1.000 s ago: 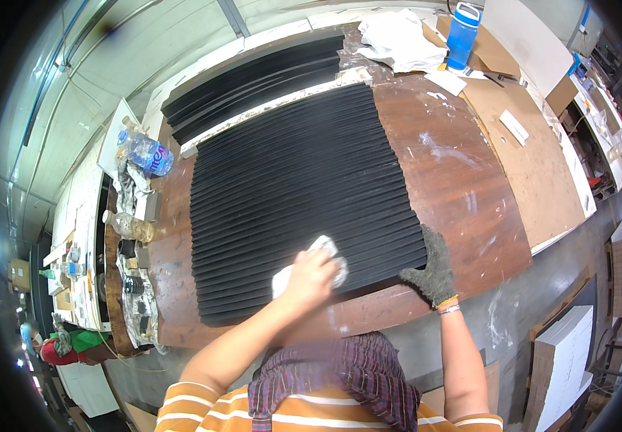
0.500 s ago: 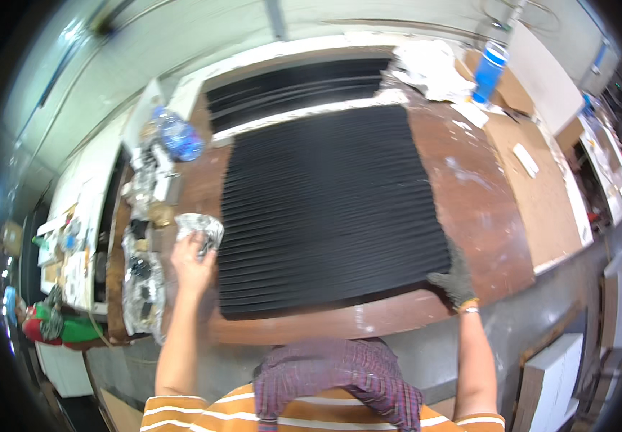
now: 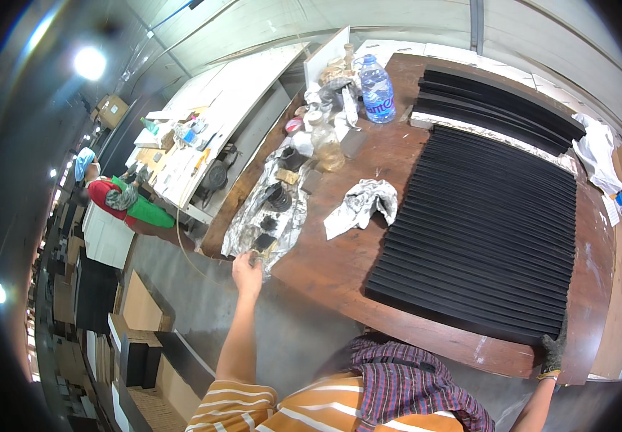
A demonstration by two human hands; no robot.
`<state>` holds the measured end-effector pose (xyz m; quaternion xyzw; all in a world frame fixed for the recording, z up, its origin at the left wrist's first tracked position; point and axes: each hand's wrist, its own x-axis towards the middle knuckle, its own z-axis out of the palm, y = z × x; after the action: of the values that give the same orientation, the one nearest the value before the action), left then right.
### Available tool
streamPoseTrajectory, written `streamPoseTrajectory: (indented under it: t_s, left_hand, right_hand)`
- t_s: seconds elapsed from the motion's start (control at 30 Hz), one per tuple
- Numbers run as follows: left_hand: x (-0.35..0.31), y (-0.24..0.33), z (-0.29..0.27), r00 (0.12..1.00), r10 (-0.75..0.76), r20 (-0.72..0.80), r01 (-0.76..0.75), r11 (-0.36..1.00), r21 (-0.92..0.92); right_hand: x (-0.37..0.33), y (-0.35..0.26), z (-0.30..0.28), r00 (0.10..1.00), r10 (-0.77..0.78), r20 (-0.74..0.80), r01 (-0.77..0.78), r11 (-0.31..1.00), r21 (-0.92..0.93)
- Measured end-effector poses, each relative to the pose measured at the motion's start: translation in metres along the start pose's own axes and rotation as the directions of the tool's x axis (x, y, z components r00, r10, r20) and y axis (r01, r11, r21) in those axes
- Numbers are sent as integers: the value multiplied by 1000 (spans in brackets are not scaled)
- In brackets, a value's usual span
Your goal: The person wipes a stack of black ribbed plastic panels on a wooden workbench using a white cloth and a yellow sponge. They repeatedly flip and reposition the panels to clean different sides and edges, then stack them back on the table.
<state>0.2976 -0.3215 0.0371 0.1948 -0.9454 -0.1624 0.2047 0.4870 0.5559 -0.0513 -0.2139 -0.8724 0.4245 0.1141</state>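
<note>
Fingers (image 3: 252,258) of the bare left hand (image 3: 247,273) curl at a stained sheet (image 3: 248,222); the gloved right hand (image 3: 553,354) touches black slats (image 3: 478,237); whether either grips, I cannot tell.

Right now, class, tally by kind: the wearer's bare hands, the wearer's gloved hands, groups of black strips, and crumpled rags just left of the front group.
Bare left hand: 1
Gloved right hand: 1
Front group of black strips and back group: 2
Crumpled rag: 1
Total: 5
</note>
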Motion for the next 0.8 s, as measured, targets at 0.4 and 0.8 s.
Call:
streamPoseTrajectory:
  t_s: [0.4,0.8]
  left_hand:
    - [39,-4,35,950,-306,60,307,951,-12]
    - [-72,354,53,278,584,763,797,303,-522]
  right_hand:
    - [-16,-70,7,990,133,45,-140,902,407]
    - [-15,-83,12,975,211,-77,-220,963,-155]
